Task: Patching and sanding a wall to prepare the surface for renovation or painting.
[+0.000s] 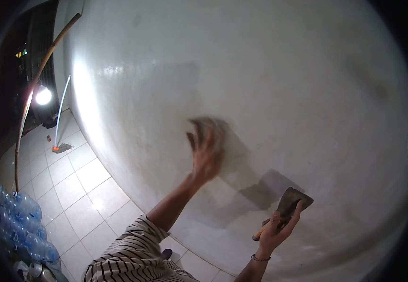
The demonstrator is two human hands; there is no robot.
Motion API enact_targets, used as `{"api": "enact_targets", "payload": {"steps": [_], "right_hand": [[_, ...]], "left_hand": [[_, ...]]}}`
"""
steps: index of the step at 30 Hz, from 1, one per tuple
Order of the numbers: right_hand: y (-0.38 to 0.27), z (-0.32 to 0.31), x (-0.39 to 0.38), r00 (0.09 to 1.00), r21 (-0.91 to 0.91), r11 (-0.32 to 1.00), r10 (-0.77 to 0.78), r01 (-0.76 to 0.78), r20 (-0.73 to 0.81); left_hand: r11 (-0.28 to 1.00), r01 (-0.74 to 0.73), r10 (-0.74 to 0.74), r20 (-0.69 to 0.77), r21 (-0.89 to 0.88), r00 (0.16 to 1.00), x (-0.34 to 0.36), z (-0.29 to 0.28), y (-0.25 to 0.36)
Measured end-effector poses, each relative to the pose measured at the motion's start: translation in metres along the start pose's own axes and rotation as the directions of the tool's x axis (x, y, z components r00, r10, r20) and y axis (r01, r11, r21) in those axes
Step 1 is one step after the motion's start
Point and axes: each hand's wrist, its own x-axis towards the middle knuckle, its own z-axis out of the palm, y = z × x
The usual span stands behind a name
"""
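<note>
My left hand [207, 149] is raised in front of the pale wall [279, 103], its fingers spread and slightly bent. They are a little blurred, and I cannot tell whether they touch the wall; nothing shows in them. Lower down on the right, my right hand [273, 238] is closed around a putty knife [289, 203]. Its wide, dark blade points up, and its wooden handle shows below the hand. One finger lies along the blade. The blade's shadow falls on the wall to its left.
A mop [62, 149] with a pale handle leans at the left on the white tiled floor [87, 211]. A long wooden pole [38, 73] stands beside a lit bulb [43, 96]. Several clear blue plastic bottles [23, 225] are piled at the lower left.
</note>
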Motion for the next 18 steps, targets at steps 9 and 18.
{"api": "enact_targets", "payload": {"steps": [9,18], "right_hand": [[0.012,0.058,-0.026,0.959,-0.183,0.954,-0.261,0.238,-0.114],[-0.041,0.193,-0.124,0.977,0.361,0.909,0.173,-0.207,0.124]], "left_hand": [[0.996,0.091,-0.087,-0.344,-0.006,0.935,0.067,-0.038,-0.157],[0.885,-0.384,0.46,0.632,-0.266,0.623,-0.072,-0.112,-0.22]]}}
